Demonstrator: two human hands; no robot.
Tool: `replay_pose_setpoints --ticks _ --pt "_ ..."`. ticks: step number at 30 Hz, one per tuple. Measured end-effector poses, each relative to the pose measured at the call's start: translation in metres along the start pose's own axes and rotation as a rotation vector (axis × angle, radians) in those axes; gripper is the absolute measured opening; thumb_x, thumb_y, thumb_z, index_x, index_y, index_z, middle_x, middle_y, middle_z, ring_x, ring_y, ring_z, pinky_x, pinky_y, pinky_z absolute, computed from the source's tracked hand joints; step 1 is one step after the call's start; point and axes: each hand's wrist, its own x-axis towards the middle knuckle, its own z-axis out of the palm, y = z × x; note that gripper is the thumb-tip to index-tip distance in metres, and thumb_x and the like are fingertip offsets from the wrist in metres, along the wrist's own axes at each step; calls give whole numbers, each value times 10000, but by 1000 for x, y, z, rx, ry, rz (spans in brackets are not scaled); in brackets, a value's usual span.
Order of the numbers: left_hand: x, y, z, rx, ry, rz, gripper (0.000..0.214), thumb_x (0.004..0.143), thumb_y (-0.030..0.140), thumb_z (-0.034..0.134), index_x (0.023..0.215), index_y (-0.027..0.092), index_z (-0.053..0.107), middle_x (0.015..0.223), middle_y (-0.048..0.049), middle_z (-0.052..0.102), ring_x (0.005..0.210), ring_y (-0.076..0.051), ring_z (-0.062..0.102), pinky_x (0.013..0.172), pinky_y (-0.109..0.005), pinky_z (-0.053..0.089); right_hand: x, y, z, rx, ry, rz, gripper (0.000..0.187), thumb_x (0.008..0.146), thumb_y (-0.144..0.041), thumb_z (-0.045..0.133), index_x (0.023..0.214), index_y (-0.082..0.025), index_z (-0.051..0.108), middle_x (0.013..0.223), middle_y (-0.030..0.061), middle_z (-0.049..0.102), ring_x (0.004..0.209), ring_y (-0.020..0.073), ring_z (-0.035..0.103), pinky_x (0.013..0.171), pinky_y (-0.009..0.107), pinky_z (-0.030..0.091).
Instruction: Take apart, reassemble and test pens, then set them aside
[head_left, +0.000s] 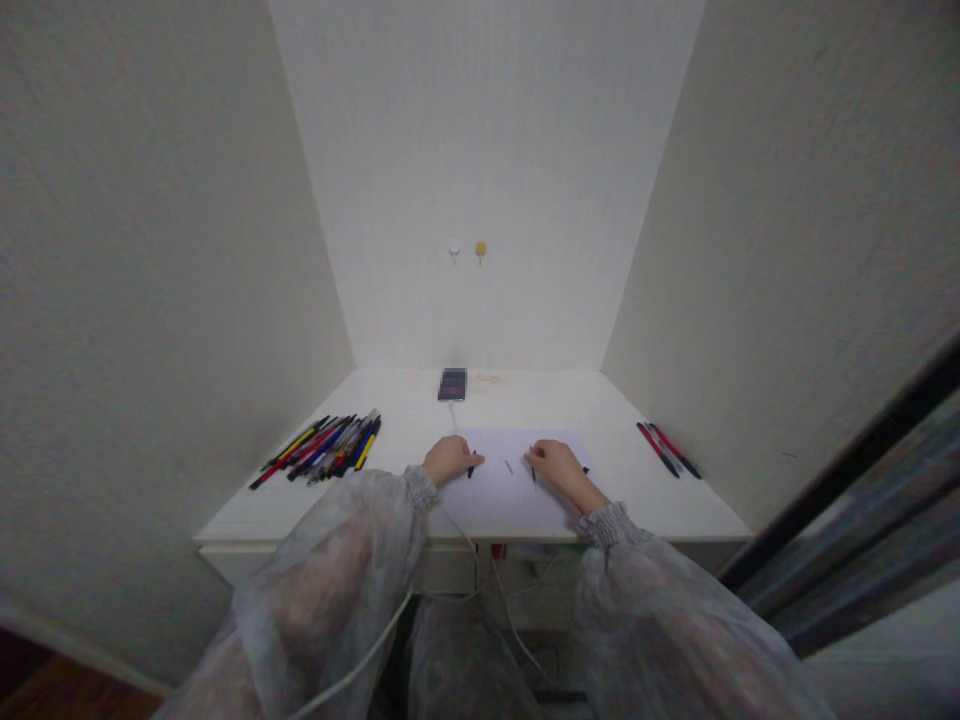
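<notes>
My left hand (pixel 452 459) is closed over the left side of a white sheet of paper (pixel 495 505), pinching a short black pen part (pixel 471 470). My right hand (pixel 553 460) is also closed, its fingertips gripping a thin dark stick that looks like a pen refill (pixel 533 472). Between the two hands a small grey piece (pixel 509 467), perhaps a spring, lies on the paper. Just past my right wrist shows the end of a black piece (pixel 586 470), mostly hidden by the hand.
A pile of pens (pixel 334 450) in several colours lies at the left of the white table (pixel 405 400). A few red and black pens (pixel 667 450) lie at the right. A phone (pixel 452 384) with a white cable sits at the back. Walls enclose three sides.
</notes>
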Motion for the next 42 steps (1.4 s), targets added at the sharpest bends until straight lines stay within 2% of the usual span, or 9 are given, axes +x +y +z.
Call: replay_pose_setpoints --ticks 3,7,12,16,21,26,30,38,42 --pt "-6 4 4 13 -11 -28 318 571 476 608 651 169 608 695 -63 626 675 -176 564 571 -242 362 -3 -21 9 -54 -26 -27 272 747 -363 478 809 -153 639 849 104 653 814 205 585 643 256 379" --pt "-6 12 6 -3 -7 -58 223 548 361 641 654 165 623 735 -75 643 711 -186 576 586 -241 377 -6 -40 18 -147 -26 4 271 738 -305 472 888 -137 623 923 140 638 881 236 577 672 283 398" --pt "-2 13 3 15 -15 -77 139 553 273 621 616 149 629 689 -94 641 689 -195 583 576 -247 382 -3 -44 18 -151 -40 33 275 720 -230 462 906 -110 626 925 171 633 868 249 588 661 294 411" --pt "-2 13 3 32 -19 -75 140 552 255 612 625 137 631 695 -105 640 685 -206 585 571 -258 384 -1 -43 22 -140 -29 22 266 715 -226 459 892 -120 627 918 154 636 857 246 590 645 289 410" --pt "-3 11 5 39 -15 -60 188 577 312 607 664 147 630 751 -104 645 722 -207 584 585 -257 385 5 -25 9 -124 -6 48 269 746 -293 441 877 -144 621 922 137 633 860 237 583 645 288 405" --pt "-4 12 3 44 16 -57 259 637 386 552 720 149 612 794 -99 641 757 -202 574 604 -259 381 9 20 -18 -168 103 194 292 777 -276 398 934 -130 597 960 152 606 901 252 564 679 311 404" --pt "-5 16 3 57 33 -76 248 659 366 536 770 153 599 818 -91 640 773 -191 572 615 -252 381 2 46 -20 -206 72 267 287 763 -256 419 941 -111 591 974 168 591 896 249 569 682 311 410" --pt "-6 12 5 76 -4 -87 226 642 348 570 744 147 593 817 -96 637 783 -196 575 606 -244 369 -16 49 -14 -223 40 282 292 750 -261 414 916 -113 601 918 160 614 854 256 585 652 317 413" --pt "-7 11 6 72 -7 -78 229 637 369 577 716 155 587 800 -90 632 759 -195 571 590 -249 353 -23 45 -14 -255 75 277 310 776 -305 397 924 -112 590 912 159 609 842 250 585 657 318 407"
